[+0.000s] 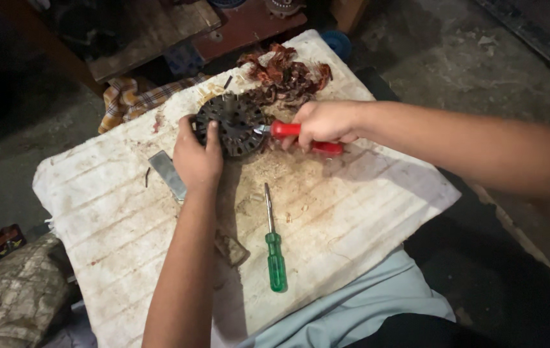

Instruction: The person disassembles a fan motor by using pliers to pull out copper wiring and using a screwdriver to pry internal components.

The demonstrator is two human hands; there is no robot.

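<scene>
**Hands working on a dark round metal core on a white board**

Left hand (197, 158) is gripping the near-left rim of the dark round slotted metal core (236, 125), fingers curled over its edge, thumb on top. The core is sitting toward the far edge of the white board (365, 206), roughly midway along that edge, with a short shaft sticking up from its centre.

Right hand (323, 122) is closing in a fist around the red-handled tool (300, 132); the tool's metal tip is touching the right side of the core. Red handle is showing on both sides of the fist.

Green-handled screwdriver (273, 248) is lying loose on the board near the middle, handle toward the near edge, blade pointing toward the core, not touched by either hand. Flat grey metal piece (166, 174) is lying just left of the left wrist. Pile of reddish copper wire scraps (284, 74) is sitting at the far corner of the board, just beyond the core. Sawdust-like debris is spreading over the board's centre.

No containers are showing on the board; nothing is holding the scraps. Checked cloth (136, 96) is hanging off the far-left edge. The board is resting across the person's lap, above pale blue fabric (365, 303) at the near edge.
</scene>
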